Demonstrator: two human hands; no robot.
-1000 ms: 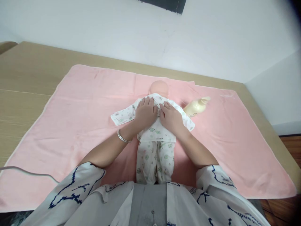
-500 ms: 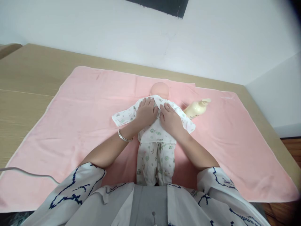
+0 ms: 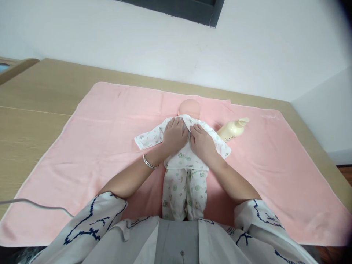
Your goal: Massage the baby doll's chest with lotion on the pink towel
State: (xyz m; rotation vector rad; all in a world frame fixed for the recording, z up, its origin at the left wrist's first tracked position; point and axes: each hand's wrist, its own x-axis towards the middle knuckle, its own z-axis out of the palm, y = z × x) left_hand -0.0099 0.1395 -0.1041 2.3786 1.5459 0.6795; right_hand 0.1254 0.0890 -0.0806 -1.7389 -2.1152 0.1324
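Head view: the doll (image 3: 189, 108) lies in front of the person, its patterned shirt (image 3: 185, 159) and trousers (image 3: 176, 194) apparently on (whether arms fill the sleeves is hidden). Left hand (image 3: 175, 137) and right hand (image 3: 202, 145) rest palm-down on its upper body, fingers nearly straight, seemingly gripping nothing; this contact looks unfinished, how much remains unclear. Around them: a bottle (image 3: 232, 130), unheld beside one sleeve, the pink sheet (image 3: 275, 176), the table (image 3: 33, 99).
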